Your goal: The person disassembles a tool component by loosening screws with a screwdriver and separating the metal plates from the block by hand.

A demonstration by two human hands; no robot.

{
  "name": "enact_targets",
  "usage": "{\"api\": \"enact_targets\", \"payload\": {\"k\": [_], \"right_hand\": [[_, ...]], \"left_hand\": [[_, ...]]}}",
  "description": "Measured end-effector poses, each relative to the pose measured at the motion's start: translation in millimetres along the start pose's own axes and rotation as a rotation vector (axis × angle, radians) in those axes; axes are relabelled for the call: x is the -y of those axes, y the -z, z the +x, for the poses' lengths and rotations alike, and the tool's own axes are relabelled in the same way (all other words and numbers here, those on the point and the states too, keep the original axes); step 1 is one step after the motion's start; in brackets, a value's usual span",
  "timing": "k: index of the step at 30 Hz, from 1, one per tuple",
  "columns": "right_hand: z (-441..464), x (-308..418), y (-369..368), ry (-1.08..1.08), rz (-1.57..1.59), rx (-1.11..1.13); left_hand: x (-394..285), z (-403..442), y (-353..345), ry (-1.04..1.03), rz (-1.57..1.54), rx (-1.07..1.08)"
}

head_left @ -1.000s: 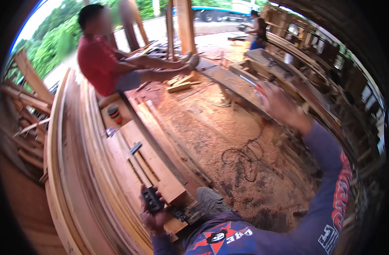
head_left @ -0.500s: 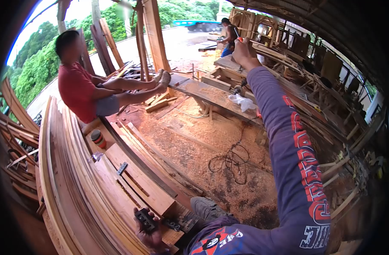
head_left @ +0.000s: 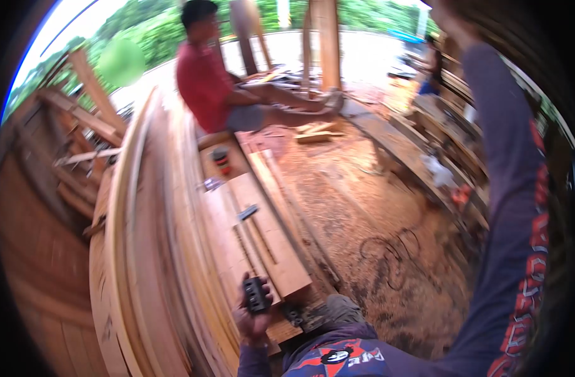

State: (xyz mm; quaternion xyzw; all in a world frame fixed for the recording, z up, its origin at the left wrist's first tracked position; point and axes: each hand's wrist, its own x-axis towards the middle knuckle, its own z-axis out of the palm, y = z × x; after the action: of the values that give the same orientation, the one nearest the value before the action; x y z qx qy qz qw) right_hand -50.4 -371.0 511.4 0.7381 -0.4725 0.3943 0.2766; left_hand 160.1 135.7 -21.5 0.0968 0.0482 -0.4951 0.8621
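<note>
My left hand [head_left: 253,322] is wrapped round a small black block-shaped device [head_left: 256,295] with lighter marks on its face, low in the middle of the view. Just beyond it lie pale wooden boards [head_left: 278,251] with dark slots cut along them. A grey metal piece [head_left: 248,212] rests on these boards. A dark metal part [head_left: 293,315] sits at their near end, beside my leg. My right arm is stretched up at the right, and my right hand [head_left: 454,22] is partly cut off by the top edge, its fingers hidden.
A person in a red shirt [head_left: 202,85] sits beyond the boards, legs stretched to a bench [head_left: 394,141]. Another person [head_left: 432,66] is farther back. Long planks [head_left: 155,251] run along the left. A black-and-orange container [head_left: 221,160] stands on wood. A cable [head_left: 391,254] lies among sawdust.
The view has swung, so the boards and seated person appear farther right. My right hand has risen to the top edge, and the orange-handled tool seen in it earlier no longer shows.
</note>
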Motion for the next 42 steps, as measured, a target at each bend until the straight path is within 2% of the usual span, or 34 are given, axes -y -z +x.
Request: {"api": "enact_targets", "payload": {"k": [4,5,6,7,8,10,11,12,13,14,15,16,18,20,22,24,25,27,29,30,35,37,38,40,42], "right_hand": [[-28.6,20.5,-33.1,0.172,-0.013,0.22],[-31.8,1.3,-76.6,0.371,0.102,0.244],[-70.0,19.5,-77.4,0.484,0.141,0.24],[-119.5,53.0,-53.9,0.362,0.064,0.381],[-154.9,60.6,-56.4,0.502,0.207,0.407],[-236.8,94.7,-17.4,0.568,0.479,0.523],[-270.2,104.6,-9.4,0.702,0.548,0.461],[-300.0,113.4,9.2,0.68,0.558,0.622],[-330.0,113.8,3.6,0.822,0.68,0.452],[-348.6,118.1,26.9,0.803,0.664,0.567],[-367.8,120.8,41.0,0.643,0.774,0.77],[-387.4,120.0,46.2,0.527,0.882,0.813],[-415.2,118.5,61.7,0.225,1.062,1.091],[-457.8,113.0,64.0,-0.372,1.337,1.476],[-505.7,108.4,74.2,-0.8,1.533,1.565],[-546.2,105.3,79.4,-1.083,1.69,1.426],[-544.3,102.8,78.9,-1.084,1.67,1.448],[-547.1,96.0,83.9,-0.854,1.499,1.271],[-536.8,90.1,77.8,0.048,1.191,0.861],[-527.5,88.2,74.0,0.184,1.161,0.881],[-525.0,84.5,77.8,0.273,1.142,0.956],[-523.9,81.7,76.3,0.536,1.13,0.911],[-520.4,83.1,77.0,0.531,1.136,0.932],[-512.6,87.7,79.1,0.652,1.025,0.962],[-509.8,91.1,74.0,0.651,1.031,0.989]], "left_hand": [[0.8,-6.4,-9.3,-0.004,-0.021,0.008],[-0.2,-5.4,-3.9,0.003,-0.031,0.034],[-0.7,-1.7,-1.2,0.009,-0.041,0.068],[-0.7,-1.0,0.4,0.008,-0.051,0.059],[-1.6,1.6,1.5,0.0,-0.056,0.07],[-3.0,3.7,5.9,0.049,-0.049,0.081],[-4.0,6.0,6.1,0.045,-0.011,0.091],[-4.2,7.0,1.9,0.042,-0.006,0.092],[-3.4,8.2,-4.6,0.039,0.01,0.101],[-2.3,10.7,-11.4,0.039,0.028,0.109],[-0.9,13.5,-18.6,0.011,0.053,0.118],[-0.3,16.8,-24.0,-0.02,0.148,0.135],[4.7,20.5,-42.5,-0.079,0.204,0.175],[10.1,23.9,-50.3,-0.117,0.244,0.2],[10.9,21.7,-48.4,-0.157,0.35,0.18],[7.1,15.7,-46.5,-0.098,0.334,0.15],[8.9,11.4,-44.2,-0.029,0.335,0.121],[17.9,18.7,-37.5,0.049,0.288,0.114],[24.4,16.4,-36.7,0.175,0.286,0.125],[30.9,19.5,-36.2,0.225,0.313,0.129],[48.5,11.3,-28.7,0.328,0.477,0.142],[52.1,3.9,-18.1,0.34,0.521,0.093],[53.0,2.1,-13.9,0.342,0.579,0.078],[55.3,-2.9,-4.5,0.343,0.615,0.084],[56.8,-11.4,-8.3,0.308,0.687,0.128]]}}
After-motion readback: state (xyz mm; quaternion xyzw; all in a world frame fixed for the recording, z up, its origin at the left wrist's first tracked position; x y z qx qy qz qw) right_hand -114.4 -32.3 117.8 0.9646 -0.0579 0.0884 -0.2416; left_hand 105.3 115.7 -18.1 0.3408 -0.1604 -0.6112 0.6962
